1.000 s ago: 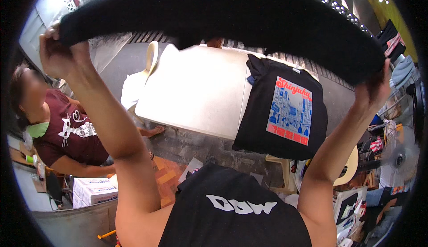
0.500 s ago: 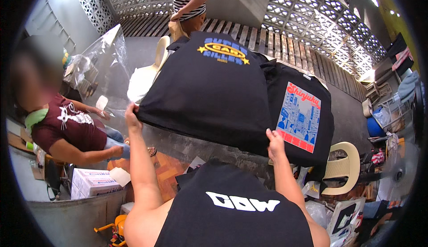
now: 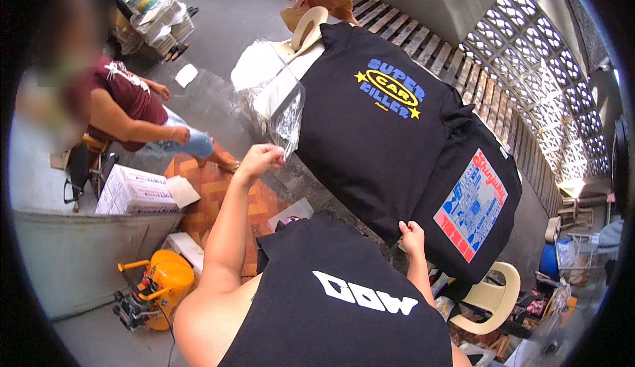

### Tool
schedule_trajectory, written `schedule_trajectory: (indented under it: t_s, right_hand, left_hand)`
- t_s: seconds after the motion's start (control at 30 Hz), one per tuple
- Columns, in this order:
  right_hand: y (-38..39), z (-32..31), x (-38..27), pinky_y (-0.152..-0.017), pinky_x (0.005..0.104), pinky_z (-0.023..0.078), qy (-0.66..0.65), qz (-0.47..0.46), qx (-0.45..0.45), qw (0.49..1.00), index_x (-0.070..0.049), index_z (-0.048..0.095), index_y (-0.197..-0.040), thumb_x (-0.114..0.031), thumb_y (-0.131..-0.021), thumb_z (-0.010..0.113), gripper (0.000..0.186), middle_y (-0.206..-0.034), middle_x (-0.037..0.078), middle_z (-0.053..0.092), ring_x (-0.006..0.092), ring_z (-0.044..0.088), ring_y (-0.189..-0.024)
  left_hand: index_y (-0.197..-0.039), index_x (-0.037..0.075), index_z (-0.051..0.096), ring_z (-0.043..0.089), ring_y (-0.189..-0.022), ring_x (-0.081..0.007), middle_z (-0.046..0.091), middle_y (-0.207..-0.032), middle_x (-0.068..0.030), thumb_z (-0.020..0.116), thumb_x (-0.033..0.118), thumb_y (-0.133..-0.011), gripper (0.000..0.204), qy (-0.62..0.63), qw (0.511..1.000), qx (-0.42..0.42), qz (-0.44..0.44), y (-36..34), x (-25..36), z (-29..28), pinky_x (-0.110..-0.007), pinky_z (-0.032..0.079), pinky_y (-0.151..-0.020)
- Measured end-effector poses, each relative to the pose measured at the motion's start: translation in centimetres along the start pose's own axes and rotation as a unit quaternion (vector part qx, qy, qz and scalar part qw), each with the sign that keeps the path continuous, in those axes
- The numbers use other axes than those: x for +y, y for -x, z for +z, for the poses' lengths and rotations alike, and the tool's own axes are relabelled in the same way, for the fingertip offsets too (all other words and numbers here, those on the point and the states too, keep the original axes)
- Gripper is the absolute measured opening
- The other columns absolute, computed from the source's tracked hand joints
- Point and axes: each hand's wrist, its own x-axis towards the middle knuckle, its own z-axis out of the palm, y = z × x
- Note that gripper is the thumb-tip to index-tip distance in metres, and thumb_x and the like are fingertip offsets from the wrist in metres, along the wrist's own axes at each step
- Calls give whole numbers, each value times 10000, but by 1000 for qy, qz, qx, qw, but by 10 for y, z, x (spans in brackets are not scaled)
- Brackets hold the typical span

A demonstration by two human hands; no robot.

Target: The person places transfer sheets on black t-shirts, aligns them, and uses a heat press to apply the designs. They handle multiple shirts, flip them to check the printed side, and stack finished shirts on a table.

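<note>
A black T-shirt with a blue and yellow print lies spread in front of me. My right hand is closed on its near hem. My left hand is pinched shut beside the shirt's near left corner, at the lower end of a clear plastic sheet. That plastic hangs along the shirt's left edge, over white material. On the right, partly under the first shirt, lies another black T-shirt with a red, blue and grey picture print.
A person in a maroon shirt stands at left; another in brown shorts is beyond the shirts. Cream plastic chairs stand at both ends. White boxes and an orange machine are at lower left.
My left hand has left the shirt corner and moved right and up, with the plastic sheet swung in against the shirt. The view has turned left; my right hand stays on the hem.
</note>
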Motion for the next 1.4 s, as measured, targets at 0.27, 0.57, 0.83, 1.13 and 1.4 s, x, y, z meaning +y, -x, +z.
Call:
schedule_trajectory:
  t_s: [0.27, 0.57, 0.83, 1.13, 1.4]
  right_hand:
    - [1, -26, -86, -931, 460, 574, 379, -106, -9, 919, -28, 784, -1010, -410, -899, 767, 399, -1048, 226, 775, 377, 752, -1029]
    - [-27, 48, -129, -856, 438, 583, 288, -298, -124, 901, -8, 748, -1053, -276, -940, 750, 290, -988, 191, 764, 344, 749, -943]
    - [-50, 109, -146, -998, 463, 523, 326, -312, -126, 884, -26, 756, -1050, -274, -923, 760, 279, -1145, 184, 718, 356, 664, -1144]
    - [-99, 172, -186, -987, 494, 510, 424, -21, 9, 905, -31, 714, -865, -312, -893, 748, 284, -1090, 205, 695, 394, 640, -1110]
    - [-97, 202, -191, -964, 508, 473, 403, 26, 111, 908, -31, 633, -826, -232, -843, 684, 208, -1034, 207, 610, 417, 568, -1071]
  left_hand:
    - [-893, -34, 680, 552, -1353, -454, 662, -1319, -237, 585, 170, -977, 240, 391, 897, 4, 206, 52, 58, 29, -539, 458, -1139]
    - [-799, 49, 582, 401, -1472, -549, 488, -1541, -320, 586, 196, -1005, 253, 437, 838, 25, 326, 45, 143, -5, -643, 360, -1222]
    - [-909, 53, 601, 323, -1515, -497, 583, -1328, -187, 600, 219, -972, 177, 392, 853, 130, 319, -114, 204, -84, -587, 214, -1264]
    - [-1084, 73, 600, 370, -1502, -327, 499, -1543, -96, 614, 236, -905, 243, 360, 903, 156, 175, -421, 266, -167, -544, 128, -1268]
    - [-1092, 4, 556, 638, -1213, -371, 555, -1417, -176, 498, 130, -977, 181, 382, 896, 164, 152, -523, 155, -212, -512, 502, -1072]
